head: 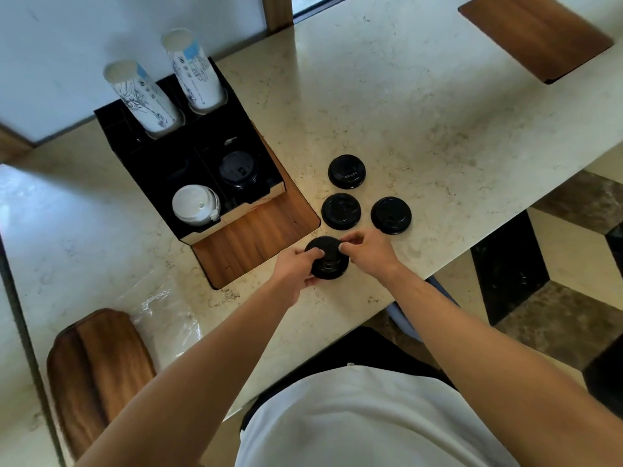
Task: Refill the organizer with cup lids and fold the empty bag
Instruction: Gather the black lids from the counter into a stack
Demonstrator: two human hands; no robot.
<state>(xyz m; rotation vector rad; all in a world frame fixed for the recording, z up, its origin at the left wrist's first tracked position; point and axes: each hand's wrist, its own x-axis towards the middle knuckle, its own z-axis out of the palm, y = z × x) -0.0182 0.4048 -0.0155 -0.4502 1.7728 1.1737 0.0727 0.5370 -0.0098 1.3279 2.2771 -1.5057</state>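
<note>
Black plastic lid stack (327, 261) sits near the counter's (421, 112) front edge, gripped from both sides: the left hand (301, 268) curls round its left rim, the right hand (365, 248) pinches its far right edge. Three more black lids (346, 171) lie just beyond. Farther left stands the black organizer (141, 156), holding white lids (195, 205), dark lids (238, 169) and cup stacks (143, 94). A clear bag (165, 315) lies crumpled at near left.

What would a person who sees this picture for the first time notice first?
First, the two hands at the near edge of the counter: the left hand and the right hand both grip one black lid. Just beyond them three more black lids lie apart on the marble. To the left stands the black organizer, with two cup stacks and white lids.
</note>
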